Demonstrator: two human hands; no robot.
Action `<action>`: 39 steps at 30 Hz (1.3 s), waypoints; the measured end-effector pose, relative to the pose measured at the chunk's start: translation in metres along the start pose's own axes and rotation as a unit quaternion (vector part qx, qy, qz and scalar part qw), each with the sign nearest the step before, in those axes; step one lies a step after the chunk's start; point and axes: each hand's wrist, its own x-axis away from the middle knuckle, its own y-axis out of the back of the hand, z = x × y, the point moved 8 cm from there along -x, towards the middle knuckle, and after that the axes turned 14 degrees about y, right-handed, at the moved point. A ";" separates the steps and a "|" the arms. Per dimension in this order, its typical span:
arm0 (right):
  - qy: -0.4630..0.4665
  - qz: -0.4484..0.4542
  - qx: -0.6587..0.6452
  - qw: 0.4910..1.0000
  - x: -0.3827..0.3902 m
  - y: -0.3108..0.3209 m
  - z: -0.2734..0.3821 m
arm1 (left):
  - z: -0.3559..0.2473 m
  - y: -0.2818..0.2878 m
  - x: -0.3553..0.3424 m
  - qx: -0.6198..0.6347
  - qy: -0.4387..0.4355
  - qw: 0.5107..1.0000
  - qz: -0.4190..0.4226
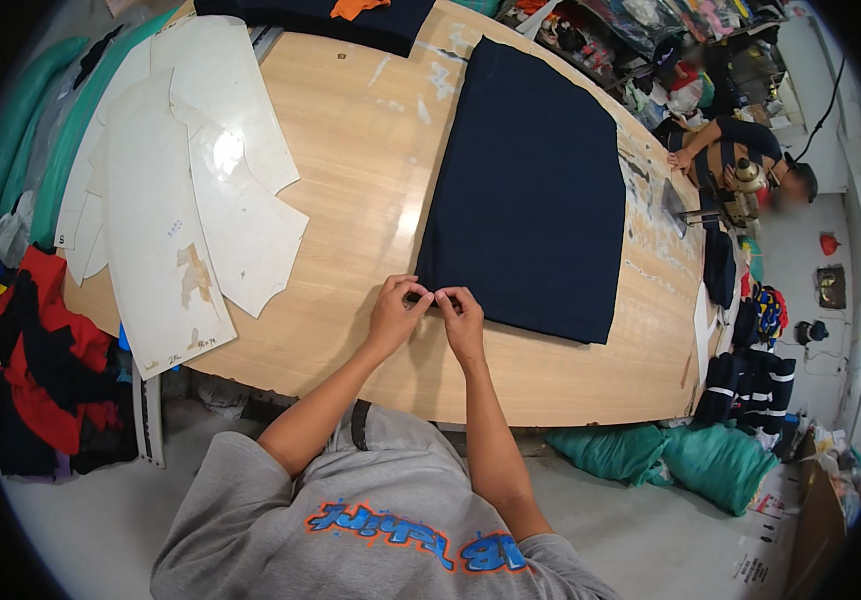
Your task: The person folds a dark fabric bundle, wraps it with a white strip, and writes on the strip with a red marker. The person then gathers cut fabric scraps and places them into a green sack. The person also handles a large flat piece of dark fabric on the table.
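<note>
A large folded stack of dark navy fabric (pixel 530 190) lies on the wooden table (pixel 345 130). At its near left corner, my left hand (pixel 400 312) is closed, thumb and forefinger pinching the fabric edge. Right beside it, my right hand (pixel 461 318) is closed too, its fingertips on the same corner and almost touching the left ones. The exact bit of cloth between the fingertips is mostly hidden.
White pattern templates (pixel 155 215) overlap on the table's left. Another dark fabric piece (pixel 320 20) with an orange scrap (pixel 358 8) lies at the far edge. Coloured cloth scraps (pixel 45 370) heap at left. Green sacks (pixel 670 460) rest below right. A co-worker (pixel 740 150) is near a machine (pixel 745 185).
</note>
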 end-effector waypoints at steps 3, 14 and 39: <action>0.015 0.005 0.018 1.000 -0.002 0.001 0.002 | 0.002 -0.002 0.000 0.000 -0.010 1.000 -0.004; 0.002 0.002 -0.010 1.000 0.000 -0.001 -0.004 | 0.013 -0.005 -0.006 0.053 -0.001 0.998 0.026; -0.016 -0.030 0.005 0.999 -0.001 0.000 -0.004 | 0.015 -0.005 -0.003 0.048 0.017 0.998 0.045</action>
